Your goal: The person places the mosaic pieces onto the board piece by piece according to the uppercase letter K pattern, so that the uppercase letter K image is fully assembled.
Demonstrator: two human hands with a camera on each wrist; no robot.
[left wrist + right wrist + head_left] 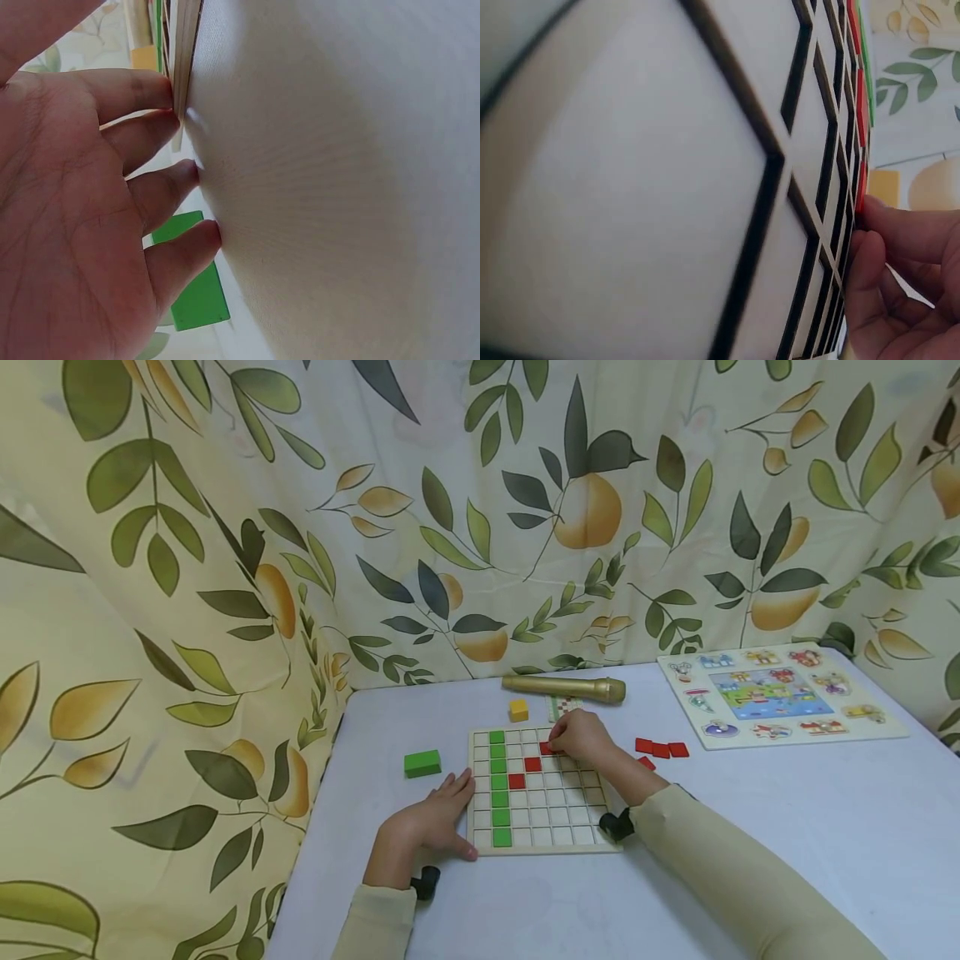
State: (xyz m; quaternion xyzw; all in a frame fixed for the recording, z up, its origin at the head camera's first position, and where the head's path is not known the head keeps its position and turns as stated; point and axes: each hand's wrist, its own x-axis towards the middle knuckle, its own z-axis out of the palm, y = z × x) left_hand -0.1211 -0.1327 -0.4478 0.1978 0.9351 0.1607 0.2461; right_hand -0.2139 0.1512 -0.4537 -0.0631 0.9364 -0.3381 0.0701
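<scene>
On the grid board (551, 850), my right fingers (911, 229) seem to pinch this red tile (545, 748): likely light, stiff, best taken by its edges; my left fingers (142, 141), spread, touch the board.

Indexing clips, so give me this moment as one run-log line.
left hand: touches left edge of grid board | right hand: touches red tile on board | green tiles: one column | loose red tiles: right of board

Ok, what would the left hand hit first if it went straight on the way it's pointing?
The left edge of the grid board, which the left hand seems to touch with its fingers. Beyond it, the green tiles probably come next, though depth is unclear.
</scene>
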